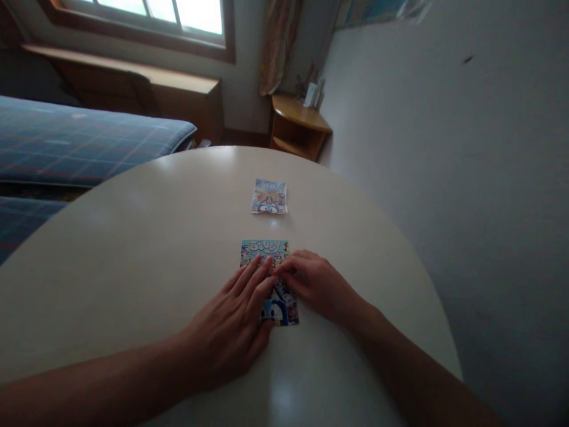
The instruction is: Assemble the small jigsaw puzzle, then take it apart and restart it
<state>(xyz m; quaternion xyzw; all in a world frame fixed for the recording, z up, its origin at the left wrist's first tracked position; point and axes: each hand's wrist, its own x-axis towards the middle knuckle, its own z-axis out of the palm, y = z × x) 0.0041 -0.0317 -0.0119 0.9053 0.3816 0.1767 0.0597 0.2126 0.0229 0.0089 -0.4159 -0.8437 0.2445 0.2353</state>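
Observation:
On the round table lies a colourful rectangular picture (280, 314) with "Bluey" lettering along its top and a blue cartoon dog at the bottom; it looks like a small jigsaw puzzle, though its seams are too fine to make out. My left hand (242, 305) rests flat over its left and middle part, fingers stretched out. From the right, my right hand (313, 281) touches the picture with thumb and fingertips drawn together near its middle. Whatever is between those fingertips is hidden. Beyond both hands is a smaller, creased paper sheet (269, 197) with a similar printed picture.
The round cream table (155, 249) ends near a white wall (466, 178) on the right. A blue plaid mattress (80, 142) lies beyond its left edge. At the far corner stands a wooden corner shelf (302, 112), with a window (164, 12) at the back left.

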